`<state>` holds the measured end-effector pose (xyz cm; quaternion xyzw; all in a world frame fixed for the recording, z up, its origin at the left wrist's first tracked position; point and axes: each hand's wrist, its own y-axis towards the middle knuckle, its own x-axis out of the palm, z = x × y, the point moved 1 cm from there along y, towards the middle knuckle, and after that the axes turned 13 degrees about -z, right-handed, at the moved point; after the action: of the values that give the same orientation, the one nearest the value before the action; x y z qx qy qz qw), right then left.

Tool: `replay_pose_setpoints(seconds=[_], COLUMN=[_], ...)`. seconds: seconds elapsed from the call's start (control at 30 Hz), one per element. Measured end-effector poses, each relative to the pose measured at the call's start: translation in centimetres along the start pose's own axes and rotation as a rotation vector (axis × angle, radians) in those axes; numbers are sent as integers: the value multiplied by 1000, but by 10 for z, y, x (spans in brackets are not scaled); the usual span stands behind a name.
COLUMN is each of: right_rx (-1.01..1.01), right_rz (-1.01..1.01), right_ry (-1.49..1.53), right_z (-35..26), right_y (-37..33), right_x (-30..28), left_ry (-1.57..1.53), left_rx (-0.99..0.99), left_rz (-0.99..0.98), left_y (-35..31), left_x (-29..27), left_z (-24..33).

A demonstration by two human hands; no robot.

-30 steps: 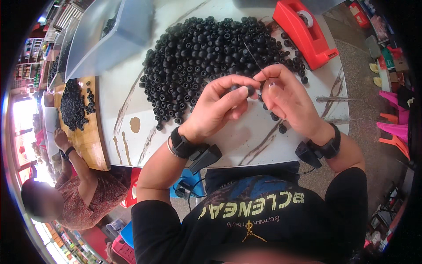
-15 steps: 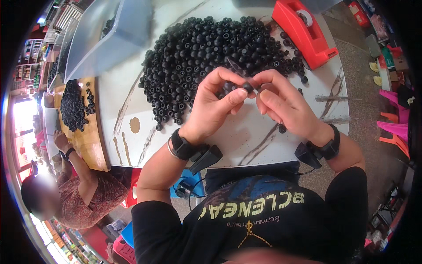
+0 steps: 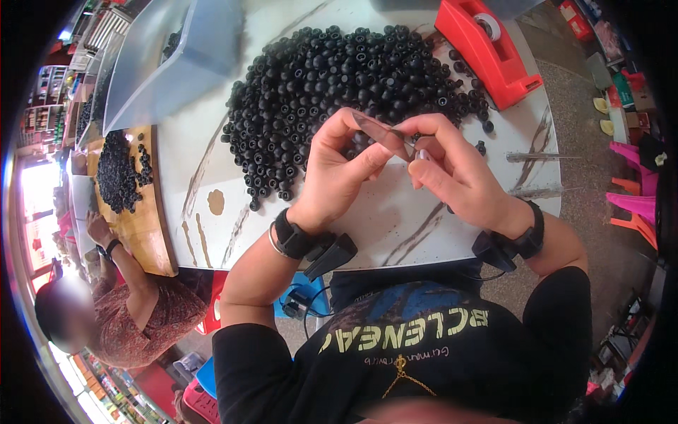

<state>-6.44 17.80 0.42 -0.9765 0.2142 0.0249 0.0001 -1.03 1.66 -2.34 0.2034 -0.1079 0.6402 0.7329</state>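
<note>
Over the near edge of a heap of small round black plastic caps, my two hands meet fingertip to fingertip. My left hand is closed in a pinch, and its fingers hide whatever lies in them. A thin, dark, pointed blade-like tool slants across the left fingertips toward the right ones. Its lower end goes in between the closed fingers and thumb of my right hand. The fingers cover that end, so its exact kind does not show. Both hands are above the white marble-patterned table.
A red tape dispenser stands behind the right hand. Toward the far left is a translucent plastic bin. Metal rods lie at the table's right edge. Another person sits left, at a wooden board bearing black parts.
The blade-like tool has swung down across the left fingertips. The black cap seen between the hands is now hidden. My right fingers have curled in slightly.
</note>
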Motion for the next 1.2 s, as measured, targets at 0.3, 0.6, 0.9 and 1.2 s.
replay_pose_setpoints(seconds=[0.3, 0.6, 0.9, 1.2], right_rx=[-12, 1, 80, 132], right_rz=[9, -53, -78, -4], right_ry=[30, 164, 351, 413], right_z=[-1, 0, -3, -4], right_y=[0, 1, 1, 2], right_x=[1, 0, -5, -6], left_ry=[16, 7, -30, -21], left_rx=[18, 22, -14, -58], left_rz=[-22, -69, -63, -96], left_y=[0, 0, 1, 1], left_x=[-2, -5, -3, -4], left_z=[-2, -4, 0, -1])
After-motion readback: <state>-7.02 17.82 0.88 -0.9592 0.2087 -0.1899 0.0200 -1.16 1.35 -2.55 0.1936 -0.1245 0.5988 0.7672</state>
